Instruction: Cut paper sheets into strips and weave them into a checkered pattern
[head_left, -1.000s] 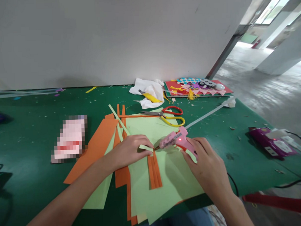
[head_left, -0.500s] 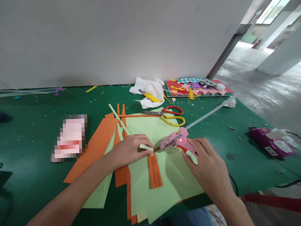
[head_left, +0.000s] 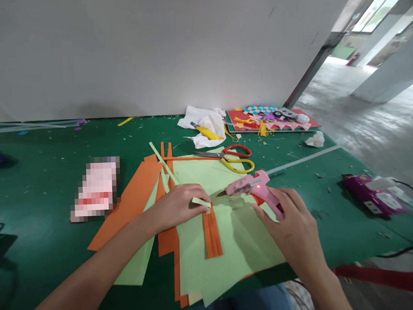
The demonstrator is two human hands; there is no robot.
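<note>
The left hand (head_left: 184, 203) pinches a pale green strip (head_left: 201, 202) in nearly closed fingers at the far end of the orange strips (head_left: 213, 236) lying on a light green sheet (head_left: 243, 239), while the right hand (head_left: 290, 224) wraps the pink glue gun (head_left: 253, 185), its nozzle just apart from them. The scissors (head_left: 223, 155) overlap the sheet's far edge; rightward, green tabletop (head_left: 326, 196) separates the right hand from a purple box (head_left: 372, 194) by the table's right edge.
</note>
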